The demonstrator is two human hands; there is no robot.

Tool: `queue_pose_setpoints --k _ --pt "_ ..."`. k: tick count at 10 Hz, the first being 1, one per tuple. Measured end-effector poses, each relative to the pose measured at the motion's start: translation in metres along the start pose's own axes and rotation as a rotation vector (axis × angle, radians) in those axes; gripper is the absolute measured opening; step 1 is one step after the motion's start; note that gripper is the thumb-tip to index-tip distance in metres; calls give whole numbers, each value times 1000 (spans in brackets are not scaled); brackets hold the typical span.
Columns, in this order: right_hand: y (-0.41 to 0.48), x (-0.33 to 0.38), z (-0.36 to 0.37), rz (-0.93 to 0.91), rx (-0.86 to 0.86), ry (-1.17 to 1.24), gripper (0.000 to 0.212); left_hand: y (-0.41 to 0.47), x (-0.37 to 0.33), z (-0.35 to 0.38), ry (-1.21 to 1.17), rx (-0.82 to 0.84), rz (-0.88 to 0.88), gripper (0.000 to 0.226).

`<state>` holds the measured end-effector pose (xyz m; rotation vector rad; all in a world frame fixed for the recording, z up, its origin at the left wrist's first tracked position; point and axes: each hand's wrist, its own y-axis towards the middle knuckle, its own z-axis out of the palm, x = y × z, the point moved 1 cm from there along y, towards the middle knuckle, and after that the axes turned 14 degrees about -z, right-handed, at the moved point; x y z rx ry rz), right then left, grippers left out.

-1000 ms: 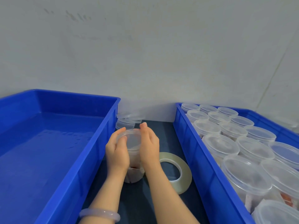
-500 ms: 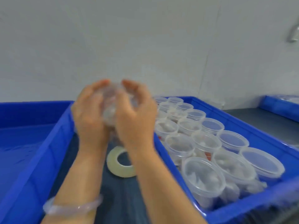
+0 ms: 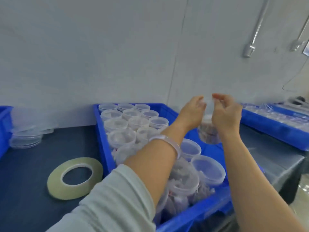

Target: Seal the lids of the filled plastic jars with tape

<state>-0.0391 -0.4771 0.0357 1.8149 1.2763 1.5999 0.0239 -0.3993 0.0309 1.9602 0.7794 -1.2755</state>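
Note:
A clear plastic jar (image 3: 208, 132) with reddish contents hangs in the air to the right of the blue crate (image 3: 100, 136). My left hand (image 3: 192, 113) and my right hand (image 3: 226, 113) grip it near its lid from either side, fingers curled round it. The jar is blurred by motion. Several lidded clear jars (image 3: 207, 169) fill that crate beneath my left forearm. A roll of pale tape (image 3: 55, 185) lies flat on the dark table to the left of the crate.
A stack of loose clear lids (image 3: 25, 139) sits at the far left beside another blue crate (image 3: 4, 128). A third blue crate (image 3: 274, 129) with clear plastic items stands at the right on a grey surface. A pale wall rises close behind.
Both hands lifted the jar from the table between the two crates and carried it right, over the crate of jars. The view swung right with them; the tape roll stayed put.

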Motion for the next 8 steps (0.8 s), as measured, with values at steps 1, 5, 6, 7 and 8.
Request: queue_pose_setpoints --k 1,5,6,7,8 --pt "-4 -46 17 64 208 -72 34 22 30 18 171 51 -113 39" --pt "-29 -106 56 -63 916 -465 44 39 86 31 1014 19 -247 42" --pt "-31 -101 52 -71 970 -509 44 35 85 17 839 145 -267 46" --pt "-25 -74 63 -157 977 -737 46 22 76 -13 559 155 -233 51" --pt "-13 -17 95 -292 892 -547 40 8 53 -52 383 43 -143 61"
